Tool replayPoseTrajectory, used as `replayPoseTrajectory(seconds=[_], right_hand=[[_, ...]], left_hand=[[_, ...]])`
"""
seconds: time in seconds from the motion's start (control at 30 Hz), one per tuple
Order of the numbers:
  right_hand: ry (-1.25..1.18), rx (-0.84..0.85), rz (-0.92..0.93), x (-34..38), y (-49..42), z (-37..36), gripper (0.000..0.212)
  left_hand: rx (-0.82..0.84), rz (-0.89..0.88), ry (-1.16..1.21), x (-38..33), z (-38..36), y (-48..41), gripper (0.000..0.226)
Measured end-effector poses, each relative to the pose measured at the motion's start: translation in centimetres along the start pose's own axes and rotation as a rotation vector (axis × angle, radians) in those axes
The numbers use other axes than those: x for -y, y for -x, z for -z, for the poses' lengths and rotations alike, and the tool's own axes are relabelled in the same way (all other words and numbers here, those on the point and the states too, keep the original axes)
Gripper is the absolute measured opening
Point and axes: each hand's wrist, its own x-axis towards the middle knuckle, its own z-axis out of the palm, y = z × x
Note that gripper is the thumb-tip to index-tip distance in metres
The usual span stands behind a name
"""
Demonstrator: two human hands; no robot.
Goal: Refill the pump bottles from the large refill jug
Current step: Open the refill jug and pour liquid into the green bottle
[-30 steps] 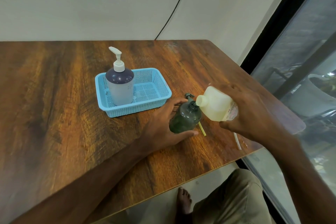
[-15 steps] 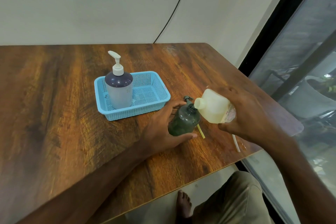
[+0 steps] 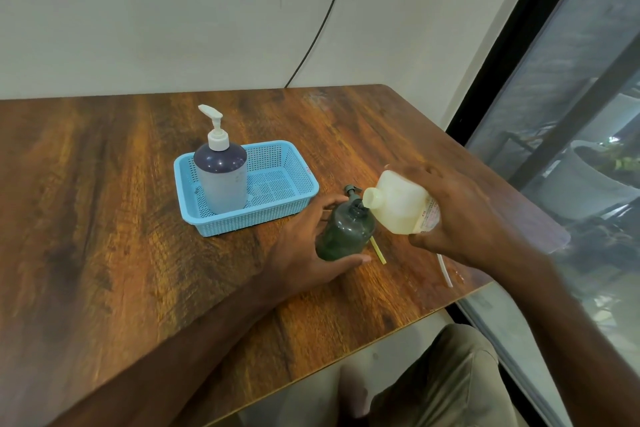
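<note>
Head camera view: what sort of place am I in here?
Probably a plain indoor room, home or office: a wooden table set against a plain wall, beside a large dark-framed window with a planter outside.

Glossy wood-grain table (image 3: pixel 104 218); perforated plastic basket (image 3: pixel 298 196); translucent plastic jug (image 3: pixel 398 208).

Two bare forearms (image 3: pixel 194 333), khaki trousers (image 3: pixel 446 388) below.
</note>
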Motion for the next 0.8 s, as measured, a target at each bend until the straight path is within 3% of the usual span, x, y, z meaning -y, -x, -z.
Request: replayPoseTrajectory(seconds=[0.8], right_hand=[[-0.003, 0.023, -0.006, -0.15, -0.31, 0.09, 0.104]], left_hand=[[0.008, -0.010, -0.009, 0.33, -0.03, 0.04, 0.091]])
